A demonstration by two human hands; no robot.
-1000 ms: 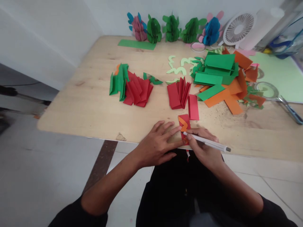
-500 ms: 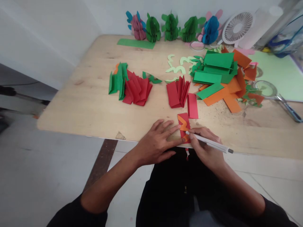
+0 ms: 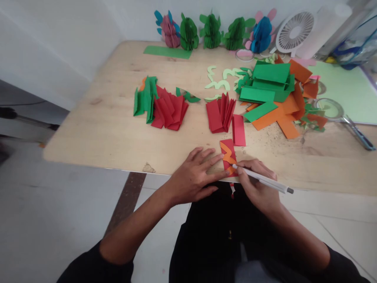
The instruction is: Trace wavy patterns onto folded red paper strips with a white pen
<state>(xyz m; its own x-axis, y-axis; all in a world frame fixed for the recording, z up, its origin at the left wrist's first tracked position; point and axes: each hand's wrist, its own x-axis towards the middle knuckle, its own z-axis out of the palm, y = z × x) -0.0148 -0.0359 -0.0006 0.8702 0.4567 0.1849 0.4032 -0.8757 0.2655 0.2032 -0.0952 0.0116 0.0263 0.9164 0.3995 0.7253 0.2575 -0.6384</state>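
At the table's front edge lies a red folded paper strip [image 3: 231, 146] with a wavy orange paper cutout [image 3: 226, 151] on top of it. My left hand [image 3: 194, 175] rests with fingers spread, its fingertips on the left side of the cutout and strip. A white pen [image 3: 262, 179] is held in my right hand [image 3: 260, 188], its tip down at the cutout's right edge. Just beyond the strip are another red paper strip [image 3: 238, 130] and a fanned bundle of red folded paper [image 3: 220, 114].
Red folded papers [image 3: 172, 110] and green ones [image 3: 146, 98] sit left of centre. Green folded papers [image 3: 271, 78] and orange strips [image 3: 287, 114] are heaped on the right, near scissors [image 3: 357, 131]. Honeycomb paper figures [image 3: 212, 33] and a white fan [image 3: 296, 33] stand along the wall.
The pen tip has shifted very slightly along the cutout's right edge. My left hand keeps its place on the paper. The whole view has moved a little.
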